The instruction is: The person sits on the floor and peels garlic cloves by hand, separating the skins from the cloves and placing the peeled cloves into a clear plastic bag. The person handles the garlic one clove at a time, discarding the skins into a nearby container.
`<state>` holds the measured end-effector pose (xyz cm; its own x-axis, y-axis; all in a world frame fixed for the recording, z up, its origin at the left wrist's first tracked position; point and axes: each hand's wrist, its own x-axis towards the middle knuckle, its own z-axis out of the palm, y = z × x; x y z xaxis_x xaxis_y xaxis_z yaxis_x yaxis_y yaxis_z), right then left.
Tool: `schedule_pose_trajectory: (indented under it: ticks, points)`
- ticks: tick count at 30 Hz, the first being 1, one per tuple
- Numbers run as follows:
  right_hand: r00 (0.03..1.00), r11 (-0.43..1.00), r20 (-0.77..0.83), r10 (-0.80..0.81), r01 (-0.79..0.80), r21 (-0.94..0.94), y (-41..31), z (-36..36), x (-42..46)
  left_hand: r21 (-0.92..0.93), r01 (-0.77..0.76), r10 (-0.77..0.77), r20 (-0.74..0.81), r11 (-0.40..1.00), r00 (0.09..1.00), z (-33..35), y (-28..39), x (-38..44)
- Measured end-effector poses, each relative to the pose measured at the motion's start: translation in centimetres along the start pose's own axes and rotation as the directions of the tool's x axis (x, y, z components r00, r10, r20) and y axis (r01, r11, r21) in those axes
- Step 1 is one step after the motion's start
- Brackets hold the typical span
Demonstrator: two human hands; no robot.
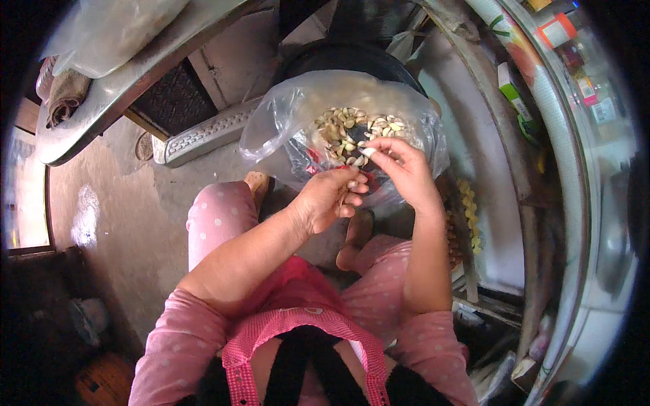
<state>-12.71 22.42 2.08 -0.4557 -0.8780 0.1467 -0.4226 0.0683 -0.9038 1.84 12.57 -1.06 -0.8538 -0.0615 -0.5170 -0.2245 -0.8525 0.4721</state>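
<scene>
Before me a clear plastic bag lies spread open over a large black round container. Many loose garlic cloves are scattered on it, with a dark patch showing between them. My right hand pinches a whitish garlic clove between thumb and fingertips, above the near side of the pile. Just left of it and closer to me, my left hand is curled with its fingers bent in; whether something small is inside cannot be made out. Red material shows beside the cloves, partly hidden by my left hand.
At upper left a table edge juts in, bearing plastic bags and a rolled brown cloth. A ribbed pale step rests on the concrete floor. Shelving with a patterned cover and small packages curves along the right.
</scene>
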Motion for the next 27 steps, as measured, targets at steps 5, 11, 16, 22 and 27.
schedule_pose_trajectory:
  ticks: [5,11,16,22,27]
  points:
    - [0.978,0.988,-0.144,0.153,-0.153,0.018,-0.3,-0.5,0.0,-0.154,-0.021,0.02,-0.008,0.988,1.0,-0.1,-0.1,-0.2]
    - [0.997,0.718,-0.059,-0.056,-0.001,-0.696,2.3,-1.9,0.2,-0.074,0.024,-0.029,-0.063,0.997,0.998,0.6,-0.4,-0.3]
    - [0.998,0.64,-0.034,-0.057,0.011,-0.768,2.0,-0.5,1.1,-0.044,0.004,-0.009,-0.094,0.999,0.996,0.0,-1.2,-0.2]
    - [0.998,0.85,0.032,0.045,-0.022,-0.526,2.9,-0.9,1.7,-0.033,0.015,-0.017,-0.06,0.999,0.998,0.0,-0.7,-0.2]
    - [0.988,0.642,-0.136,-0.068,-0.061,-0.764,2.3,-1.6,0.7,-0.024,0.031,-0.031,-0.002,0.999,1.0,0.2,-0.3,0.1]
